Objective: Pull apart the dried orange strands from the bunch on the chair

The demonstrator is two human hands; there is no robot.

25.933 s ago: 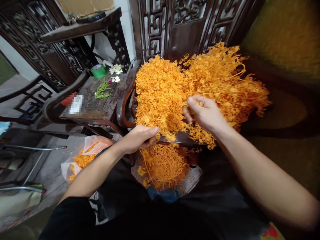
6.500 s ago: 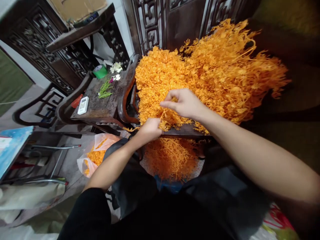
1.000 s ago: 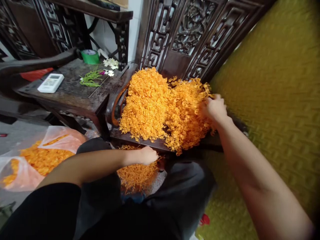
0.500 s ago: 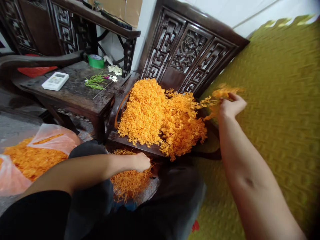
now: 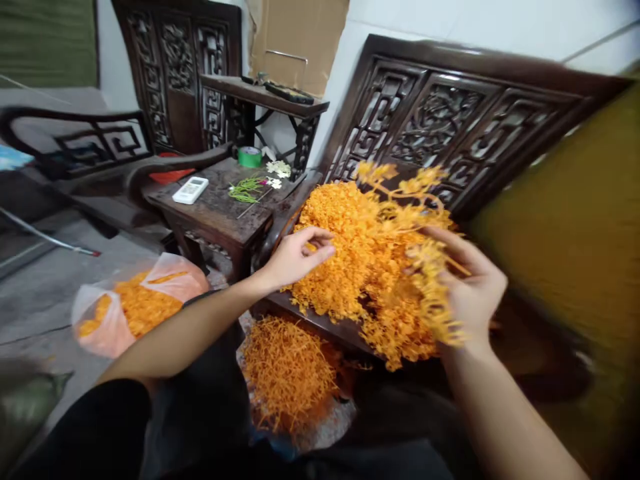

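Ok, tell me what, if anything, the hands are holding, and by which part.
The right hand holds an orange flower sprig, apparently by its stem. The left hand, thumb and fingertips apart, holds nothing that can be seen.

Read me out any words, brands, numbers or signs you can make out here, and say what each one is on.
No word, number, brand or sign can be read here.
White remote: display and buttons, any lettering too small to read.
Green tape roll: any print too small to read.
Cardboard: no print seen.
Blue item at the left edge: cut off and too blurred to read.
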